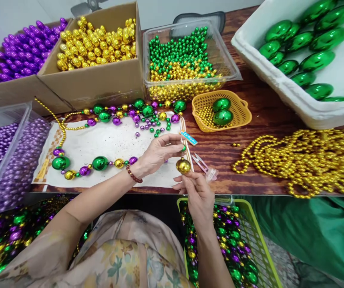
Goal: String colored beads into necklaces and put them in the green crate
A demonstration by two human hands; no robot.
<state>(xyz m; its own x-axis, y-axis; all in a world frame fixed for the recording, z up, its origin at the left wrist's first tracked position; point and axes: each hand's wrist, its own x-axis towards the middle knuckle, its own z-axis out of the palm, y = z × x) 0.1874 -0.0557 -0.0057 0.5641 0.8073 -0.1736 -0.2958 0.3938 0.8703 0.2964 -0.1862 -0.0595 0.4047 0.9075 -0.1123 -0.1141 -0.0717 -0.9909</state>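
Note:
My right hand (196,192) pinches a large gold bead (183,165) from below, just over the table's front edge. Above it, my left hand (159,152), with a brown bead bracelet on the wrist, is closed in a pinch on a small green bead (184,148) directly above the gold one. A partly strung strand of green, gold and purple beads (93,165) runs left from my left hand across a white mat (105,144). Loose beads lie scattered along the mat's far edge (141,114).
Behind the mat stand boxes of purple beads (24,48) and gold beads (96,40), a clear tub of green and gold beads (184,64), and a yellow basket (234,116). A white tray of big green beads (306,44), gold strands (304,160), small snips (203,164), and a lap basket (250,224) are nearby.

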